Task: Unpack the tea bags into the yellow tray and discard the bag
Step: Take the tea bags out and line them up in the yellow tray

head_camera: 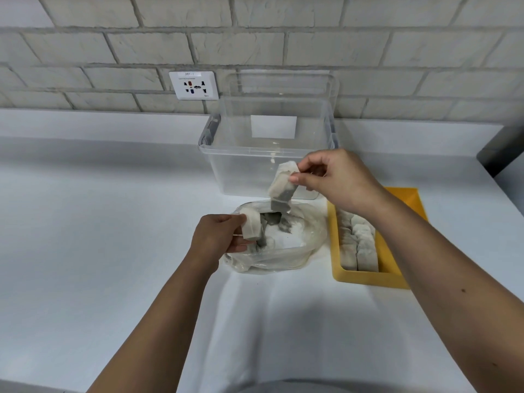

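A clear plastic bag (300,251) lies open on the white counter, with several tea bags (272,219) still inside. My right hand (334,180) pinches a small bunch of tea bags (280,185) lifted above the bag's mouth. My left hand (218,236) grips another tea bag (252,226) at the bag's left rim. The yellow tray (368,277) stands to the right of the plastic bag, partly under my right forearm, and holds rows of tea bags (358,245) standing side by side.
A large clear plastic bin (241,165) stands behind the bag, near the brick-pattern wall. A wall socket (194,85) sits at the back left. A dark object (502,151) shows at the right edge.
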Action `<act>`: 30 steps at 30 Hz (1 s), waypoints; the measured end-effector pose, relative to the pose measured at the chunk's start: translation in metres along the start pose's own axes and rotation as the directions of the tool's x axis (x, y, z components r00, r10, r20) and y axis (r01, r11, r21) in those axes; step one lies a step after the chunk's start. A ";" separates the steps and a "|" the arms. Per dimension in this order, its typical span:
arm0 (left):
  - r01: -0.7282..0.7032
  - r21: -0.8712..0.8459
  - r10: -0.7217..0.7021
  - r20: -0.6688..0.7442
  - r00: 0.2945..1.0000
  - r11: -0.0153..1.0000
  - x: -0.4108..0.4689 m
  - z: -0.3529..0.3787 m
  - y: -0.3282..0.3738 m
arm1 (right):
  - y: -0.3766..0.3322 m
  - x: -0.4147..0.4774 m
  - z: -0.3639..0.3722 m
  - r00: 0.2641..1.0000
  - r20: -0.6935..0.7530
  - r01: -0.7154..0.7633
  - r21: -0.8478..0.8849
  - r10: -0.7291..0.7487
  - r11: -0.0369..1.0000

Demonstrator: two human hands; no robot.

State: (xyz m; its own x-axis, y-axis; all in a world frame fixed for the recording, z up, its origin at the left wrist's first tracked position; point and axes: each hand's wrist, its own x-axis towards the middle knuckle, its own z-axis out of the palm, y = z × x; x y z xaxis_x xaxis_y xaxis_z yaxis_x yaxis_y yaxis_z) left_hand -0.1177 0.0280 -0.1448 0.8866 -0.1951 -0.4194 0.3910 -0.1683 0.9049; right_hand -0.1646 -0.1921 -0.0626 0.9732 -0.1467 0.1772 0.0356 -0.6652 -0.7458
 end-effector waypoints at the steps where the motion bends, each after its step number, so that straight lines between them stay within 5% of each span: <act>1: 0.028 -0.005 -0.028 0.013 1.000 1.000 0.000 0.001 0.001 | -0.003 0.000 -0.001 1.000 -0.011 0.016 0.023 -0.015 1.000; 12: 0.140 -0.175 -0.105 0.197 0.975 0.974 -0.003 0.015 0.010 | 0.004 -0.010 0.016 0.957 0.291 0.014 -0.062 0.004 0.998; 21: 0.101 -0.176 -0.032 0.357 0.934 0.979 -0.009 0.015 0.010 | 0.013 0.001 0.038 0.967 0.245 -0.042 -0.110 0.068 0.993; 24: 0.034 -0.105 -0.002 0.292 0.956 0.994 -0.008 0.011 0.008 | 0.010 0.004 0.049 0.969 0.242 -0.042 -0.069 0.057 0.997; 30: -0.137 0.008 0.137 -0.064 0.988 0.991 0.007 -0.006 -0.005 | 0.027 0.003 0.079 0.965 0.195 -0.172 -0.043 0.177 0.984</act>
State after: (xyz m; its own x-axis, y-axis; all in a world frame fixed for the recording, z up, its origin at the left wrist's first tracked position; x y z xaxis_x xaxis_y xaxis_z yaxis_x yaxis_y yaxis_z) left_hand -0.1120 0.0331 -0.1524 0.9459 -0.1540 -0.2856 0.2639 -0.1472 0.9532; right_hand -0.1426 -0.1531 -0.1327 0.9895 -0.1165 -0.0859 -0.1418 -0.6613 -0.7366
